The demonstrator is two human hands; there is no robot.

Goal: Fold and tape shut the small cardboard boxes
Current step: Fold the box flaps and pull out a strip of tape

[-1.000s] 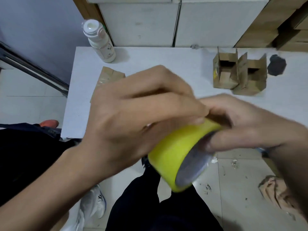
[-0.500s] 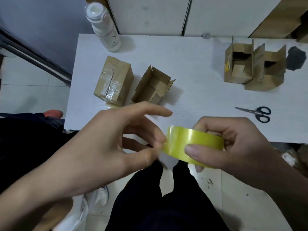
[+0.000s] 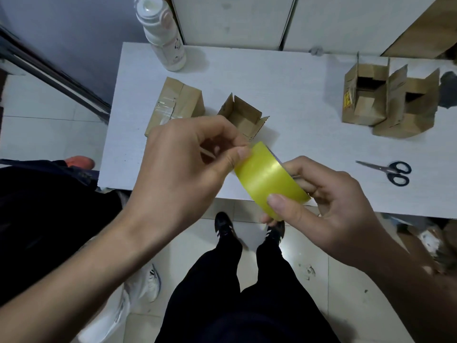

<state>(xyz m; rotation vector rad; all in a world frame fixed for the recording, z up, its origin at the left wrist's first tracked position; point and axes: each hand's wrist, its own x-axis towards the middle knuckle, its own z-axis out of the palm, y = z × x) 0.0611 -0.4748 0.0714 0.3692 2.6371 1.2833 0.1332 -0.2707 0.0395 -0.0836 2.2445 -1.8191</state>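
We gripped the glossy yellow tape roll [image 3: 268,178] in our right hand [image 3: 329,206], thumb across its band, while our left hand [image 3: 188,164] pinched its upper edge. Just beyond that pinch stood the open cardboard box [image 3: 243,117]; the taped box [image 3: 174,102] lay beside it.

Left hand [image 3: 188,167] covers the near edges of the taped box [image 3: 176,102] and the open box [image 3: 243,117]. Tape roll [image 3: 269,179]: core hidden by right hand [image 3: 324,201]. Bottle [image 3: 162,33] top cut by frame edge. Yellow label on far box [image 3: 363,95] unreadable.
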